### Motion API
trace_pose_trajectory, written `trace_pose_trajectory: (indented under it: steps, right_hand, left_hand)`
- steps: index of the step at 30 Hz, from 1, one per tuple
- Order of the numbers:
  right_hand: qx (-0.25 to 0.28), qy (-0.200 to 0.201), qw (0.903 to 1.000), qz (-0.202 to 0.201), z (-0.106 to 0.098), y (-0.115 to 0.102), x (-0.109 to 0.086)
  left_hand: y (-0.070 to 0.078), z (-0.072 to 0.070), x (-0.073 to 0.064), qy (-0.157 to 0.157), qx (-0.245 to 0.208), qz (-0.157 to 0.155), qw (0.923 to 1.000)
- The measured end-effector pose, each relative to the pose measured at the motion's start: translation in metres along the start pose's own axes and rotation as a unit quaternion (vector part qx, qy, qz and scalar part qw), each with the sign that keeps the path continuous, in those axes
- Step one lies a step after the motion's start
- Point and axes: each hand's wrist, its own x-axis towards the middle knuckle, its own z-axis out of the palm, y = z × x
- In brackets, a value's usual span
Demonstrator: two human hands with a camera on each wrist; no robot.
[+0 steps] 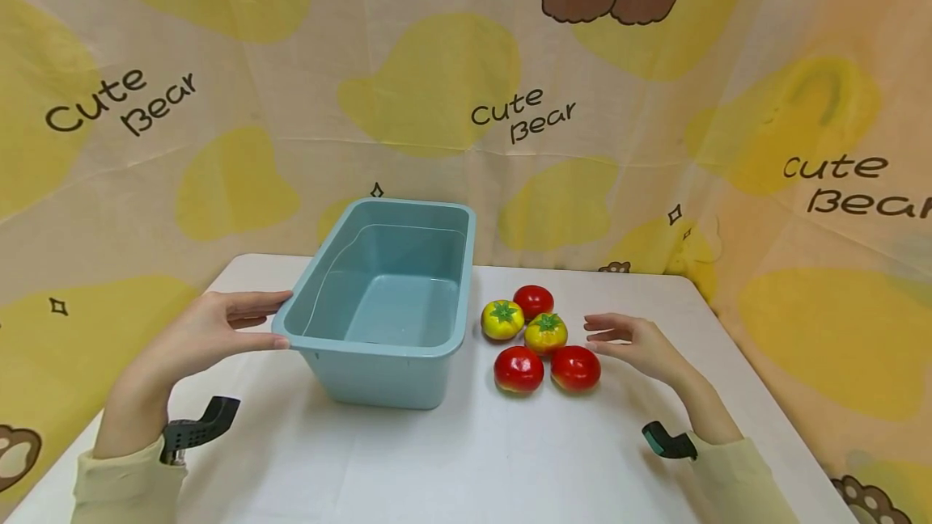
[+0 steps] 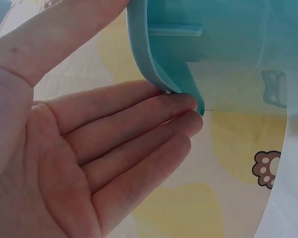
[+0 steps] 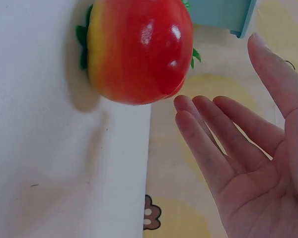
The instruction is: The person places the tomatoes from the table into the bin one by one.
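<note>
A light blue plastic basin stands on the table, its inside bare. At its left rim is my left hand, thumb and fingers stretched out around the near corner; in the left wrist view the straight fingertips meet the rim. To the basin's right lie shiny tomatoes: two yellow ones with green tops up, and three red ones. Just right of them my right hand hovers with loosely extended fingers, holding nothing. A red tomato is close to its fingertips in the right wrist view.
The white table ends at a patterned cloth backdrop behind and at the sides. Each wrist wears a black camera mount. The basin's tall walls rise between the left hand and the tomatoes.
</note>
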Motion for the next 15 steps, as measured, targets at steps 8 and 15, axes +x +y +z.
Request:
trace_pose_trajectory:
  steps: [8, 15]
  right_hand:
    - [-0.013, 0.001, 0.9999, 0.008, 0.001, 0.008, -0.003]
    - [-0.013, -0.015, 0.9995, 0.025, 0.005, 0.014, -0.006]
  left_hand:
    - [0.001, 0.000, -0.001, 0.002, 0.004, 0.003, 1.0000]
    - [0.003, 0.000, 0.000, 0.003, 0.009, 0.003, 0.9999]
